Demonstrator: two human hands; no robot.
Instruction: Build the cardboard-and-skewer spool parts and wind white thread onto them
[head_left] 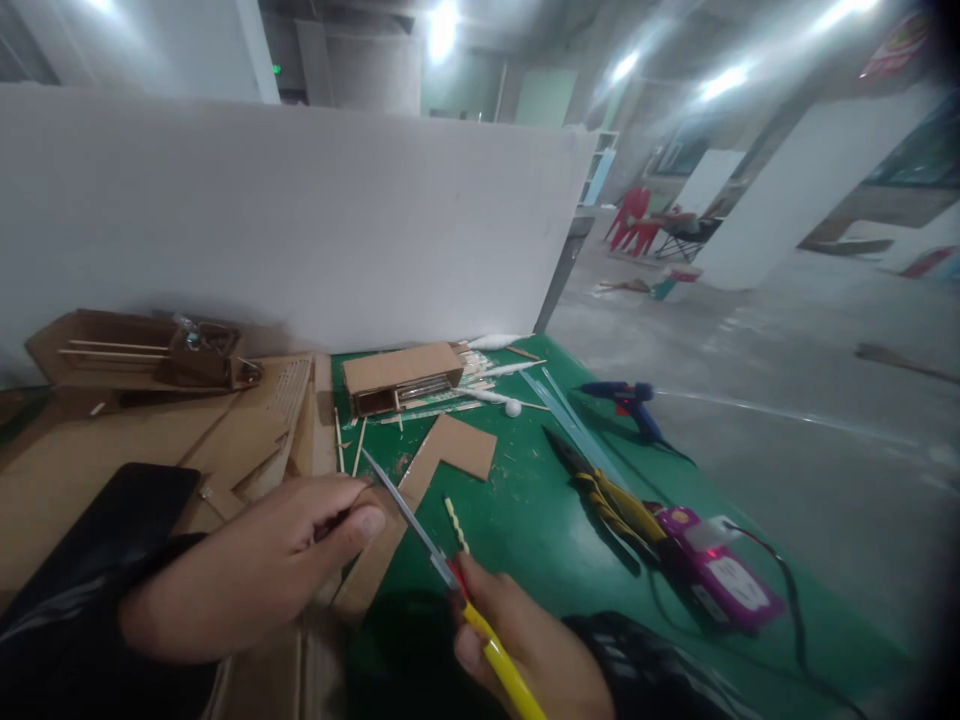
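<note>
My right hand (517, 625) grips scissors (431, 550) with a yellow handle, red near the pivot. Their blades point up and to the left, close together, with the edge beside my left fingertips. My left hand (292, 550) is closed in a pinch on a small brown piece of cardboard (365, 500), mostly hidden by the fingers. Beneath both hands lies an angled cardboard piece (465, 448) on the green tabletop (517, 530). A short twisted pale stick (456, 525) rests just beyond my right hand.
A cardboard box (401, 368) and thin sticks lie at the back. On the right are a blue glue gun (630, 400), clear glue sticks (577, 425), yellow-handled pliers (615, 500) and a purple device (720, 570) with a cable. Cardboard sheets (150, 435) and a black phone-like slab (127, 520) occupy the left.
</note>
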